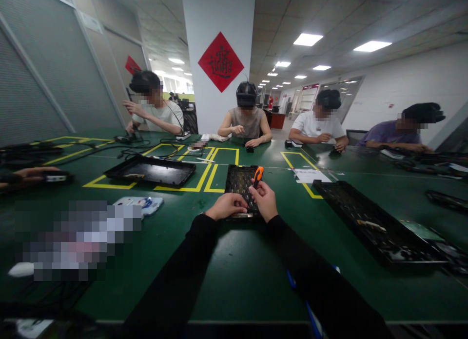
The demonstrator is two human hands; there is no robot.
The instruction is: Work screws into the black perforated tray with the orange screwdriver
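The black tray (pixel 237 180) lies on the green table (pixel 228 275), directly before the wearer. The right hand (pixel 266 202) grasps an orange-handled tool (pixel 259 174), upright with a slight tilt, its lower end directed into the tray. The left hand (pixel 228 206) rests at the tray's near end, fingers bent beside a pale strip (pixel 243 215); whether they grip anything cannot be told. The work is judged to be in progress, with tool and both hands engaged; no finished part can be identified, and the amount left cannot be read. The tool's tip is hidden by the fingers; small details inside the tray are perhaps fixed parts, but too indistinct to confirm.
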